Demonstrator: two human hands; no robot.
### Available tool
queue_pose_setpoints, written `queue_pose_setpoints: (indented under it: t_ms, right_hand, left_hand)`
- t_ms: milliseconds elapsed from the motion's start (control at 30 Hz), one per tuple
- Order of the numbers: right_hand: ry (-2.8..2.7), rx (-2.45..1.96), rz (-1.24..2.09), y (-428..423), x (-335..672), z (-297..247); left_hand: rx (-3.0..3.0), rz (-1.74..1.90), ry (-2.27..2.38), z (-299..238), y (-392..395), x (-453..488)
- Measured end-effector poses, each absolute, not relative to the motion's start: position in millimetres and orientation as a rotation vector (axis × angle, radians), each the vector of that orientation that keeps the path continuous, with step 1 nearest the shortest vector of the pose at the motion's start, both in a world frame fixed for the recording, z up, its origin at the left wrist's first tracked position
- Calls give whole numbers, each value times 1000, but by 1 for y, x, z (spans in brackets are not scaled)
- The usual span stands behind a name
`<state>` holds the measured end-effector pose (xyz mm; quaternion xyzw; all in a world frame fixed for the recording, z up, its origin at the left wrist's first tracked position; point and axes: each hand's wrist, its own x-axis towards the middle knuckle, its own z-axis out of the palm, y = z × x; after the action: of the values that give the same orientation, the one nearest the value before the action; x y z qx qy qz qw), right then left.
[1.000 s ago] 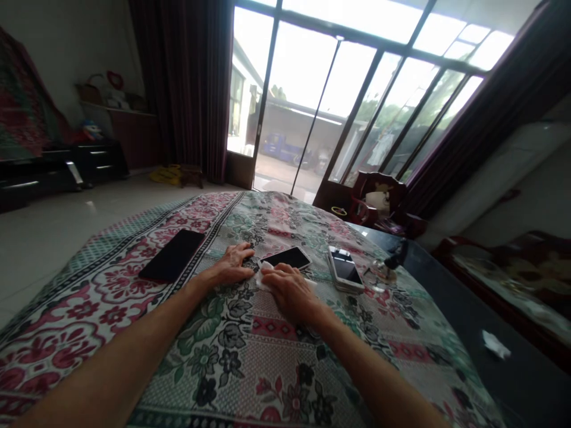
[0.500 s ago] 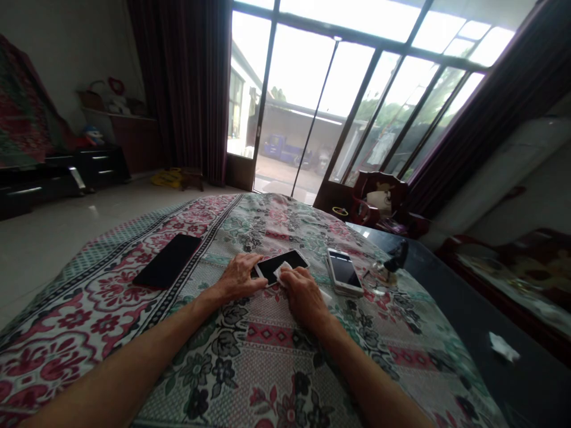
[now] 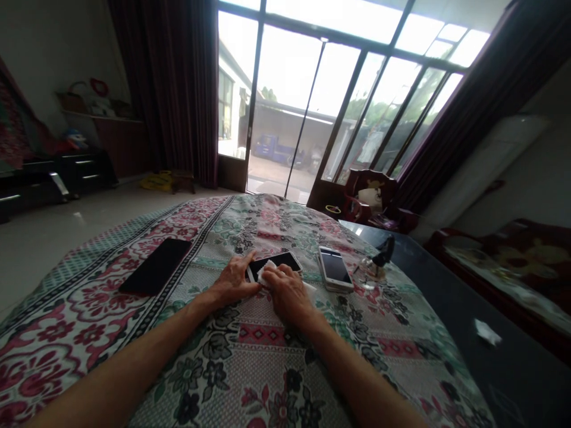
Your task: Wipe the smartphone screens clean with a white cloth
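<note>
Wiping black phone (image 3: 280,260) w/ tissue (image 3: 269,273); R hand (image 3: 289,295) fingers together on it; L hand (image 3: 234,281) fingers apart at edge

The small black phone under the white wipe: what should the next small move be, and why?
Probably the right hand should slide the white wipe across the black phone to its uncovered right part, because that part of the screen shows bare while the left hand rests at the phone's other end.
</note>
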<state>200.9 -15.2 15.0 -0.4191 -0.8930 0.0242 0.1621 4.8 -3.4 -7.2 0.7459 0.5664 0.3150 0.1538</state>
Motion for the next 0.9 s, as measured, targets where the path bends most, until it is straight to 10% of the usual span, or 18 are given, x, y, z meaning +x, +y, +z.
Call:
queue_pose_setpoints:
  t_ms: [900]
  right_hand:
    - [-2367, -1609, 48, 14, 190, 20]
  left_hand:
    - [2129, 868, 1616, -2, -8, 3]
